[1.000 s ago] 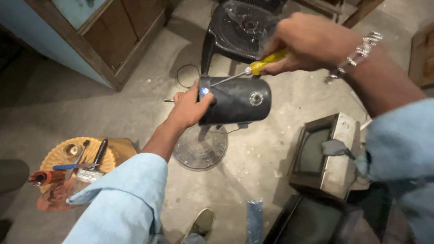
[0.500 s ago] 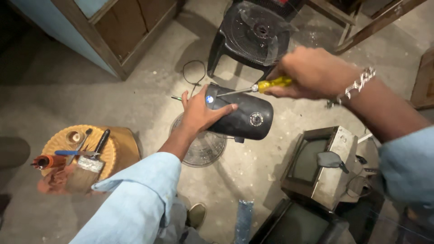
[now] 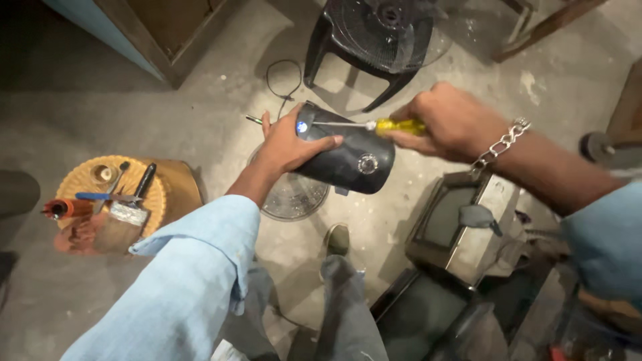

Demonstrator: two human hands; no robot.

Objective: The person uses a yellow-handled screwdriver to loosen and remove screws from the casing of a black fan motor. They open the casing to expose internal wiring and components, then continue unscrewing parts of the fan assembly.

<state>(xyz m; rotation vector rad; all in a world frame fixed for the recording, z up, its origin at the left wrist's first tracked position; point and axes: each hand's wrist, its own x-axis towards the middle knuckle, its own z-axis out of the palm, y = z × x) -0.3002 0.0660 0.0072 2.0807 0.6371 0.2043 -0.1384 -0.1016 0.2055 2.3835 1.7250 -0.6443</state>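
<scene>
Head view: left hand (image 3: 289,142) grips black housing (image 3: 348,157); right hand (image 3: 449,122) holds screwdriver (image 3: 374,126) against it.

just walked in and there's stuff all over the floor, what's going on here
A person in a light blue shirt holds a black motor housing in the left hand and points a yellow-handled screwdriver, gripped in the right hand, at its lit end. Below on the concrete floor sit a fan grille, a small old television and a round stool with a paintbrush.
</scene>
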